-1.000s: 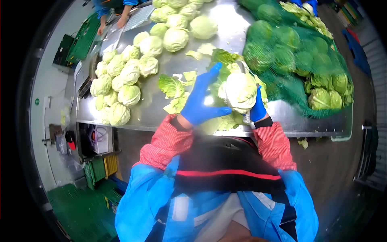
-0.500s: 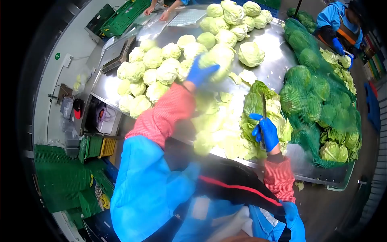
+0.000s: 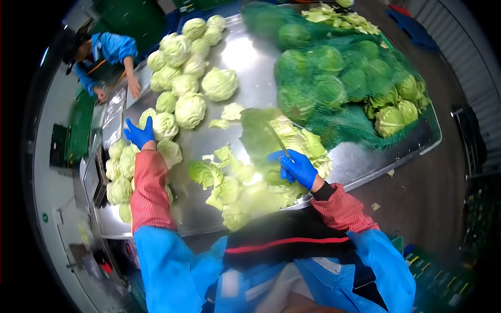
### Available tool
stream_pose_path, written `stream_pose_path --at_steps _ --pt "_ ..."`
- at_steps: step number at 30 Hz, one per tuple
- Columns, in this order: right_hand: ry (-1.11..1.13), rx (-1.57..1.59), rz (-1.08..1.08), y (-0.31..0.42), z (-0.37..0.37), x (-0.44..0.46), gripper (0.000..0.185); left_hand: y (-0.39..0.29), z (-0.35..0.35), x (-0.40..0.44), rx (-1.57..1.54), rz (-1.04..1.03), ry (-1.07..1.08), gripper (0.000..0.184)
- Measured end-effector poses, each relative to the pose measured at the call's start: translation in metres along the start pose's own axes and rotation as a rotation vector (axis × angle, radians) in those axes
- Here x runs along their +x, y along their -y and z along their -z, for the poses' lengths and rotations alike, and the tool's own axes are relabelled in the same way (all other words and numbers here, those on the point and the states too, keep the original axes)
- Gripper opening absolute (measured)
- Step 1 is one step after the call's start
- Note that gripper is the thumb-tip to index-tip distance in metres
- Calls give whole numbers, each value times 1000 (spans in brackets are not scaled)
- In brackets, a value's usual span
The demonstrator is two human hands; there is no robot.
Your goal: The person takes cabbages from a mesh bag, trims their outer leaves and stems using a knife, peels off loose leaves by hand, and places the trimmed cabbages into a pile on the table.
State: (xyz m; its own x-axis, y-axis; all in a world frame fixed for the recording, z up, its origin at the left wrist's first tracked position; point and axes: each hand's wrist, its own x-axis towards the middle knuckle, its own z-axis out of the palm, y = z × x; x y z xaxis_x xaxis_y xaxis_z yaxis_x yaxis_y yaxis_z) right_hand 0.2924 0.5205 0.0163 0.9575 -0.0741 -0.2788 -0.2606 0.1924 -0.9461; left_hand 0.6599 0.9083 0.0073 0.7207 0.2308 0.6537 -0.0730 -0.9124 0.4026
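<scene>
Moved farther left since earlier, the left hand (image 3: 140,134) is spread by the pale cabbages (image 3: 190,110), seemingly trimmed; past loose leaves (image 3: 229,190), the right hand (image 3: 296,168) grips a knife (image 3: 276,136); netted cabbages (image 3: 330,91) look untrimmed.

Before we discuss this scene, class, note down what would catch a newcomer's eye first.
Probably the bright blue gloves: the left hand spread open by the pale cabbages on the left of the metal table, the right hand gripping a knife near the loose leaves in the middle. Next, perhaps, the big green net draped over darker cabbages on the table's right.
</scene>
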Motion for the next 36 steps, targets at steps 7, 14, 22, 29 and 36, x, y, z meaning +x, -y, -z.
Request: stream_pose_path --at_steps 7,14,22,29,36 --pt "-245 502 324 -8 73 -11 27 -327 57 -157 -1311 -340 1163 34" --pt "-706 356 524 -1 192 -42 30 -501 -18 -315 -1022 218 1917 50" --pt "-674 33 415 -30 255 4 22 -487 -106 -267 -687 -719 643 47" --pt "-582 -358 105 -42 295 93 40 -478 -71 -278 -343 -598 851 44" --pt "-371 317 -26 -45 283 114 48 -520 -58 -266 -278 -452 1199 106"
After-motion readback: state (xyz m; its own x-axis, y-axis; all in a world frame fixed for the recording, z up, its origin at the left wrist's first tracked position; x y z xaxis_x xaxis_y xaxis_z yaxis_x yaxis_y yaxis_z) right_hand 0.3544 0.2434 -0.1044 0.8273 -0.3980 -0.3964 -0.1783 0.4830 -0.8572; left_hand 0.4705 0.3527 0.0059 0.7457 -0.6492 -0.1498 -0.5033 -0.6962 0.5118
